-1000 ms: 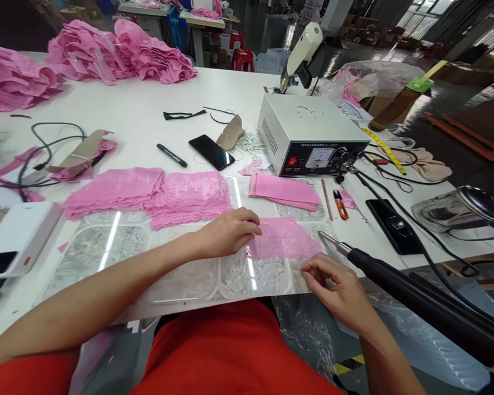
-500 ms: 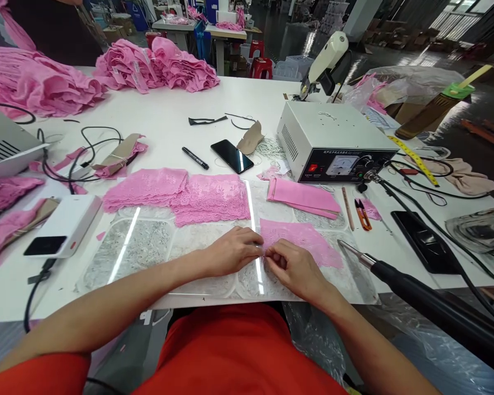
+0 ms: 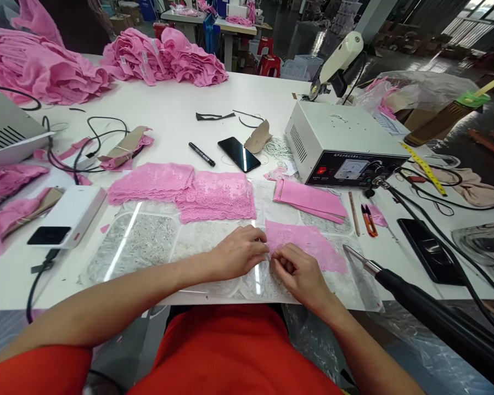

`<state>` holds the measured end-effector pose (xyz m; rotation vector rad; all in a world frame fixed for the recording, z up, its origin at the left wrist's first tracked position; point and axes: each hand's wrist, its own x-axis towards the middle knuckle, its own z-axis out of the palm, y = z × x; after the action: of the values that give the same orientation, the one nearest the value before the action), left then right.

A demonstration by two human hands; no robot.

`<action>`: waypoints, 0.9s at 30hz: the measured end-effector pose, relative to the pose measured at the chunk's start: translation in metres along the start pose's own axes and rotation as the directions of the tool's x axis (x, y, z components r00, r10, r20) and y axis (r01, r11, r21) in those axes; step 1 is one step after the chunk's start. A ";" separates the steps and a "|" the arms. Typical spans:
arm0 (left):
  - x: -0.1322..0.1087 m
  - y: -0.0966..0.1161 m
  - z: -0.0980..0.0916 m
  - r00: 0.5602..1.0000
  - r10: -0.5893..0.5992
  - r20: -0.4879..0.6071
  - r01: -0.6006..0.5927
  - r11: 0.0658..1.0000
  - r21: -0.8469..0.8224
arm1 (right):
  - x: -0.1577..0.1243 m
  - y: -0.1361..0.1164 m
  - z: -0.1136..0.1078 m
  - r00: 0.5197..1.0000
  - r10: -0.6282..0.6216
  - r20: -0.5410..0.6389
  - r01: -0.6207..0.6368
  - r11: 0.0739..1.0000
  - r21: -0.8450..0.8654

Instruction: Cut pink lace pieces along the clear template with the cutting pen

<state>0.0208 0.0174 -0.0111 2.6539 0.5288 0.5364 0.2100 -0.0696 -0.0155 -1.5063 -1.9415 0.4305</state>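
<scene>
A single pink lace piece point(image 3: 308, 248) lies flat on the patterned clear mat point(image 3: 134, 241), close to the table's front edge. At its left edge my left hand point(image 3: 242, 253) rests with bent, closed fingers, the tips down on the lace. My right hand point(image 3: 299, 273) pinches the lower left corner of the same piece, thumb against curled fingers. Both sets of fingertips nearly meet, and they partly hide what lies between them. Beyond my left hand are overlapping stacks of pink lace point(image 3: 216, 195). Folded pink strips point(image 3: 308, 200) lie behind the single piece.
A black-handled metal-tipped tool point(image 3: 399, 285) juts in from the right, cabled to a grey control box point(image 3: 346, 145). Orange thread snips point(image 3: 369, 220), a phone point(image 3: 239, 154), a marker point(image 3: 202, 154) and a white power bank point(image 3: 68, 216) lie around. Pink garments point(image 3: 37, 66) are heaped at the back left.
The view has turned slightly, so the table's things sit a little further right. My hands stay at the lace's left edge, with a slightly wider gap between the fingertips.
</scene>
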 end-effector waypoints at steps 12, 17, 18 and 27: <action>0.011 0.005 0.014 0.999 -0.023 0.038 0.022 1.000 0.007 | -0.005 -0.003 0.001 0.987 -0.019 -0.157 0.034 0.995 0.091; 0.010 0.007 0.013 0.999 -0.022 0.035 0.022 1.000 0.013 | -0.011 -0.006 -0.010 0.986 -0.019 -0.163 0.041 0.991 0.131; 0.010 0.007 0.012 0.999 -0.018 0.035 0.018 1.000 0.010 | -0.013 -0.006 -0.017 0.993 -0.039 -0.111 0.055 0.988 0.146; 0.003 0.010 -0.001 0.982 0.167 0.094 -0.171 0.984 0.046 | -0.040 0.042 -0.066 0.958 0.101 -0.270 -0.146 0.978 -0.150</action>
<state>0.0255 0.0107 -0.0053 2.7755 0.2969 0.4544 0.2899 -0.1031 -0.0025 -1.7052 -1.7173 0.1129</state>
